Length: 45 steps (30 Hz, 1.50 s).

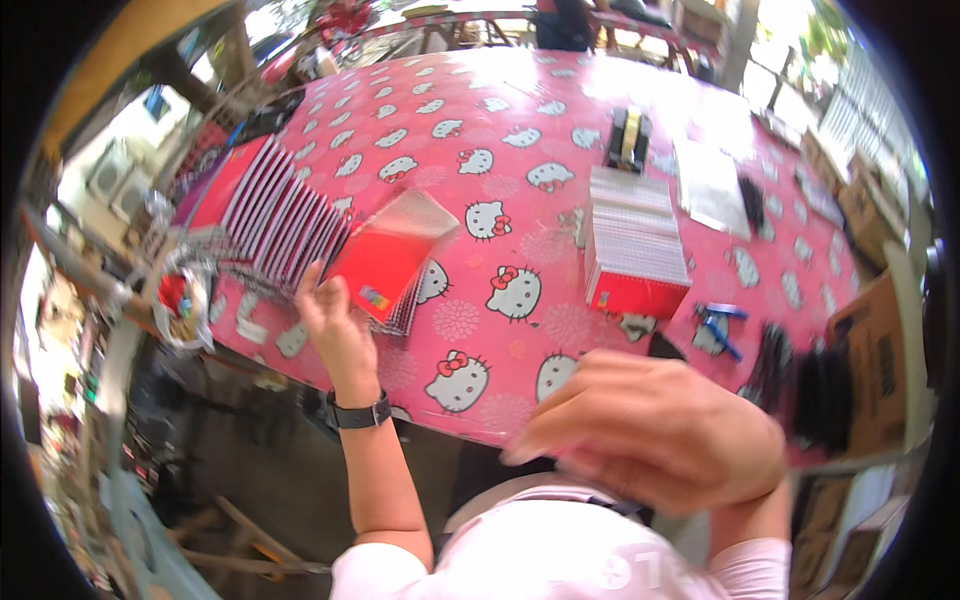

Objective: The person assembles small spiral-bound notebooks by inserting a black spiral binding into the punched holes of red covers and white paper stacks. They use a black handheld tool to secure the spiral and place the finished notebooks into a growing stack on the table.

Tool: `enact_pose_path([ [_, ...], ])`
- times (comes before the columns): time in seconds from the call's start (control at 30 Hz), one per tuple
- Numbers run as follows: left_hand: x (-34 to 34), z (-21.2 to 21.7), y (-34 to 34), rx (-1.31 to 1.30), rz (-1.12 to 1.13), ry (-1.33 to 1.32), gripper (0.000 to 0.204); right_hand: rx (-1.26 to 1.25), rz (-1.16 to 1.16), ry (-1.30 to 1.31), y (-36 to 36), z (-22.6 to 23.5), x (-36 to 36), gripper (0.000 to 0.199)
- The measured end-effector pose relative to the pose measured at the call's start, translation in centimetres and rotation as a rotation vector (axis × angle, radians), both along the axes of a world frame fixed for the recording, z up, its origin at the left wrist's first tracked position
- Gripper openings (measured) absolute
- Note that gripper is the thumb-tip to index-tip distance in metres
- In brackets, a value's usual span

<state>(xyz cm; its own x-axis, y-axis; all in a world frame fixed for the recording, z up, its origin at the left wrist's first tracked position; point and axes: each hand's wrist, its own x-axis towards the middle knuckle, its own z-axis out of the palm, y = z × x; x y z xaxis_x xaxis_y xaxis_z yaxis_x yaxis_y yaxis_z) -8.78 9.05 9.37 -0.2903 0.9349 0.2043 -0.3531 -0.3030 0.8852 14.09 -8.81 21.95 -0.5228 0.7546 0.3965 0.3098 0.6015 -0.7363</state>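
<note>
We are reaching with our left hand (pixel 335 330), fingers spread wide and holding nothing, toward the red notebook (pixel 388 262) lying on the pink patterned tablecloth (pixel 500 130), just beside the fanned row of notebooks (pixel 275 215). It is probably light and flexible, its clear wrapper slippery, so we judge the near edge the best grip. Our right hand (pixel 650 430) is hovering blurred, fingers loosely curled, apparently holding nothing; a red stack (pixel 635 250) sits well apart.

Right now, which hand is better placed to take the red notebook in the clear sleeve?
Probably the left hand: its fingers are beside the red notebook. The right hand hangs blurred near the table edge, farther away.
</note>
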Motion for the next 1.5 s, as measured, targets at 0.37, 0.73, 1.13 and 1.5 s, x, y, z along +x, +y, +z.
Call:
enact_pose_path([
  [0.37, -4.7, -5.4, 4.8, 0.056, 0.278, 0.827, 0.031, 0.353, -0.026, -0.223, -1.9, 0.5, -5.0, 0.022],
  [0.73, -1.2, -2.5, 2.2, 0.367, 0.109, 1.620, 0.051, 0.274, 0.106, -0.113, -3.9, 2.2, -0.1, 0.014],
  [1.13, -4.1, -5.0, 2.9, 0.421, 0.144, 1.624, 0.042, 0.269, 0.200, -0.594, -4.3, -1.4, -2.6, 0.016],
  [1.5, -2.2, -6.2, 3.0, 0.269, 0.322, 1.523, 0.044, 0.428, -1.056, -0.580, 5.4, -17.9, 13.5, 0.033],
])
